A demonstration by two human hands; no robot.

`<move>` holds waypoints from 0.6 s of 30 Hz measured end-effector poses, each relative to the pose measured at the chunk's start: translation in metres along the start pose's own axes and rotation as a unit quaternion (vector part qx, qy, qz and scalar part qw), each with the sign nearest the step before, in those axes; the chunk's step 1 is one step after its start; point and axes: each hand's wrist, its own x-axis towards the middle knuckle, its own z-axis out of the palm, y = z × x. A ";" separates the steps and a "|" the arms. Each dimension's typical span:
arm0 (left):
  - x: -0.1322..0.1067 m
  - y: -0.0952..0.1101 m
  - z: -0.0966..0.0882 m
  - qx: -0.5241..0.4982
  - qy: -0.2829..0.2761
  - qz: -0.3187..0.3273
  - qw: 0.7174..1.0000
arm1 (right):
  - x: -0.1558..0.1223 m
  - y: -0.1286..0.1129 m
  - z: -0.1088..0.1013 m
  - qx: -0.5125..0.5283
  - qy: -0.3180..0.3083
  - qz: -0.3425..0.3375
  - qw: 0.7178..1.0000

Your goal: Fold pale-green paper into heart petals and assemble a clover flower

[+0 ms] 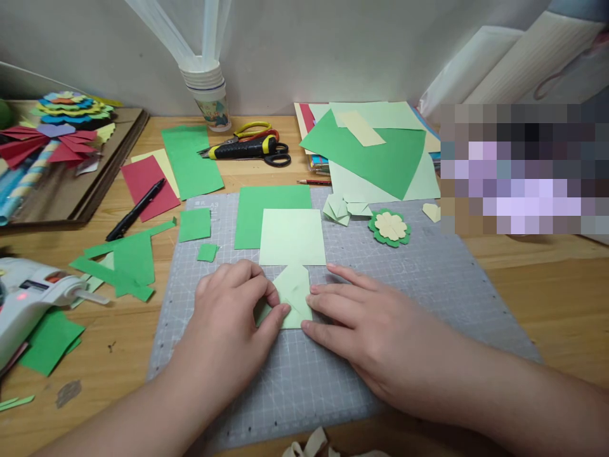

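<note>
A small pale green folded paper (294, 293) lies on the grey cutting mat (428, 285). My left hand (228, 324) has its fingers curled, and its thumb and forefinger press down on the paper's left corner. My right hand (361, 324) lies flat with fingers stretched out, its fingertips touching the paper's right edge. Just behind the folded piece sits a pale green square sheet (292, 236), overlapping a darker green sheet (257, 212).
A glue gun (28, 298) lies at the left among green scraps (128, 260). A black pen (136, 209), red paper (145, 184), scissors (252, 147), a paper cup stack (209, 95), stacked sheets (375, 152), small folded pieces (345, 208) and a paper flower (390, 227) surround the mat.
</note>
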 end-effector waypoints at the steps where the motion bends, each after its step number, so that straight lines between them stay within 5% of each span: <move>1: 0.000 0.000 0.000 -0.002 0.002 0.002 1.000 | 0.000 0.000 0.000 -0.001 -0.001 0.001 1.000; 18: 0.007 0.002 0.001 0.008 -0.005 -0.008 1.000 | -0.001 -0.004 0.002 -0.039 -0.017 -0.003 0.999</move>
